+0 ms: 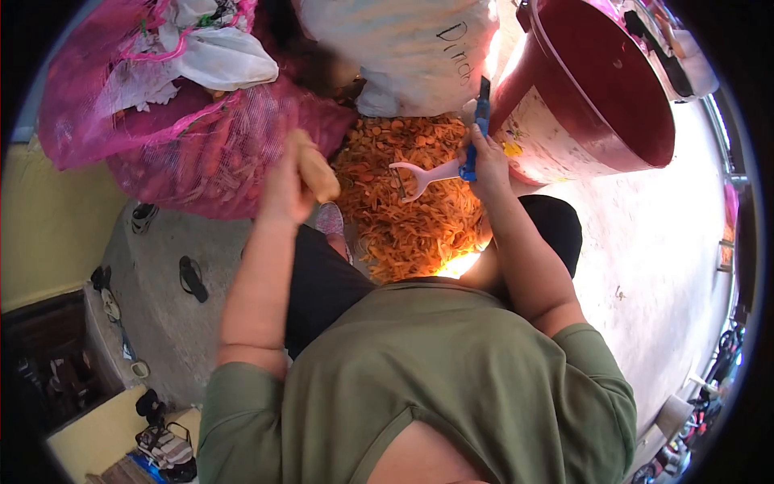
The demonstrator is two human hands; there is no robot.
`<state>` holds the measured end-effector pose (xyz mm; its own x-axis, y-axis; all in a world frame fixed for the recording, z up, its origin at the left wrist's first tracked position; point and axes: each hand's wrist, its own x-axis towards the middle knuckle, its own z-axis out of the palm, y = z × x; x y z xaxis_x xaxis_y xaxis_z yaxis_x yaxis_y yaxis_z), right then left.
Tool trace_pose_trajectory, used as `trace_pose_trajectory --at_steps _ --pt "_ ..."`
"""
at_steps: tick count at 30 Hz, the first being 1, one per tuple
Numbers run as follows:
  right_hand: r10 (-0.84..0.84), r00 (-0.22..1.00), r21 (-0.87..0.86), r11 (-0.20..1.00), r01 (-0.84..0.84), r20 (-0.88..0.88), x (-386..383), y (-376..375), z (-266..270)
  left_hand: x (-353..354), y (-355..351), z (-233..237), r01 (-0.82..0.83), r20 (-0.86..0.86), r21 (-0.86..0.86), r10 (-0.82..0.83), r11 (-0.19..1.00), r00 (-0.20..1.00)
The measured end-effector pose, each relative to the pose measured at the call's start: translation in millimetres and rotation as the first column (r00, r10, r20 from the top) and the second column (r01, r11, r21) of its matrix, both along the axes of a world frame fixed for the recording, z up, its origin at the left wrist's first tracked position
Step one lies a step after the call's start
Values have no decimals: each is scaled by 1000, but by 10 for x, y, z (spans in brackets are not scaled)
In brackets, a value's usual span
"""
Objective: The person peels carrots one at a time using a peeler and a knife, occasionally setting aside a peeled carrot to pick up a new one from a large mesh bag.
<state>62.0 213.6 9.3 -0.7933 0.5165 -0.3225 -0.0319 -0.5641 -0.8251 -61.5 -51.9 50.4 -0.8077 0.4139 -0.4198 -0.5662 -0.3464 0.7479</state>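
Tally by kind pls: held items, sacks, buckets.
peeler: 1, in right hand
carrot: 1, in left hand
pink sacks: 2
white sack: 1
bucket: 1
Total: 6

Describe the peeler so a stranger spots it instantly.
Start at the big dark-red bucket, top right; left of it the right hand is over the orange peel pile. The peeler juts from that hand: blue handle and white Y-shaped head, against all the orange.
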Motion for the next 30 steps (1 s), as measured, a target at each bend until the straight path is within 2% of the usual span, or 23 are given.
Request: trace_pose_trajectory --at_steps 2,4,6,10,11,14,17,20,21,24,25,26,28,29,30 --pt "-80 997 -94 992 81 17 30 14 121 282 63 -332 233 270 142 -264 962 926" --pt "7 999 -23 1000 -6 42 110 -9 165 610 254 -431 231 432 89 -247 969 868" --pt "106 991 55 992 -110 83 149 -176 278 775 345 -501 265 459 96 -279 960 844" --pt "139 959 233 952 -198 247 165 -397 320 972 434 -526 319 446 37 -302 947 843" --pt "99 954 244 954 -172 282 128 -331 239 1021 408 -509 399 412 79 -394 914 822" --pt "-186 947 255 960 118 263 56 13 -4 1168 435 -182 487 356 30 -465 873 810" --pt "-236 953 175 963 204 188 102 91 30 1182 383 -275 471 344 58 -461 880 818" --pt "56 950 212 969 -126 307 133 -346 237 1181 406 -239 494 365 57 -479 867 798" --pt "61 938 273 948 -161 341 118 -379 173 1189 414 -216 507 375 53 -487 860 789" --pt "-238 919 311 940 137 314 88 32 44 1226 408 -195 532 324 23 -510 846 797" --pt "-298 933 215 943 255 200 99 180 -34 1222 374 -230 524 336 45 -507 850 794" --pt "-286 934 198 949 246 213 108 231 -143 1193 332 -285 516 345 68 -506 854 791" --pt "-265 935 166 959 230 236 111 140 54 1147 329 -344 497 343 102 -499 862 796" --pt "-196 937 259 958 120 289 147 -85 168 1145 345 -362 485 336 115 -493 867 803" --pt "-71 934 279 960 -32 351 148 -241 112 1148 367 -373 473 329 129 -487 872 809"
